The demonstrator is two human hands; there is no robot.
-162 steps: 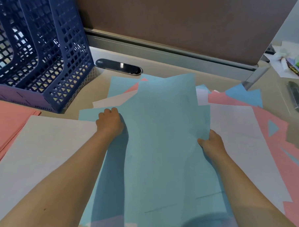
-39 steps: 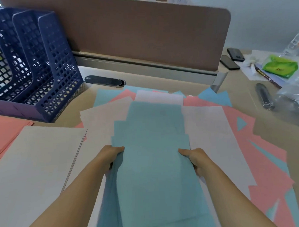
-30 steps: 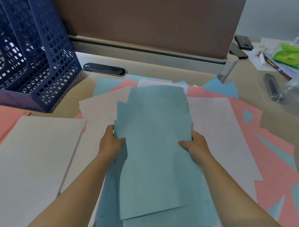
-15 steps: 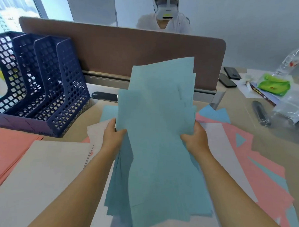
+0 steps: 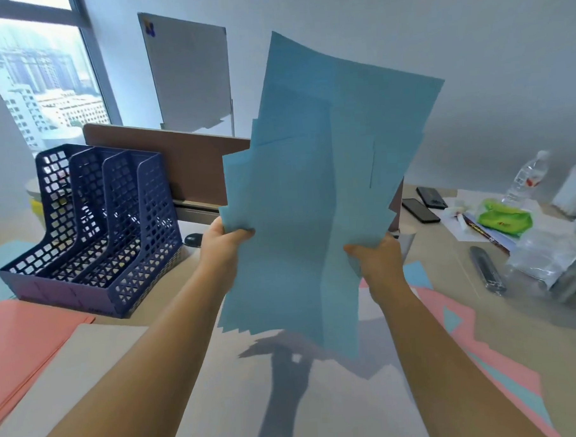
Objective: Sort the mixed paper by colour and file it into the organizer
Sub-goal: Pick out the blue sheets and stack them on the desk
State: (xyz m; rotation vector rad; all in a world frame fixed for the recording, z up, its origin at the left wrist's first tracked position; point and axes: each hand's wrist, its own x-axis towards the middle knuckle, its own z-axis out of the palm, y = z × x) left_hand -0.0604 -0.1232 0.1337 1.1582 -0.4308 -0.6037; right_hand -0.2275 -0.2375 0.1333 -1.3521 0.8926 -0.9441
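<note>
Holding a ragged sheaf of blue sheets [image 5: 315, 197] upright above the desk [image 5: 529, 326], the left hand [image 5: 222, 246] pinches one side edge and the right hand [image 5: 377, 259] pinches the other, each grip closed on the paper. The sheets are not squared: their lower corners step out unevenly, so I judge that a loose inner sheet could slide free and drop among the unsorted paper. Tapping or tilting the sheaf could also crease it, since each hand holds only a margin.

Below, a white stack [image 5: 89, 385] and a pink stack [image 5: 24, 342] lie at the left, with mixed pink and blue sheets [image 5: 484, 351] at the right; a falling blue sheet would blend in there.

Farther left stands the dark blue lattice organizer [image 5: 92, 227]; I cannot tell whether its slots hold anything. The sheaf hides much of the brown divider [image 5: 165, 164] and the desk behind it. Clutter at far right, including a bottle [image 5: 525, 175], is blurred.
</note>
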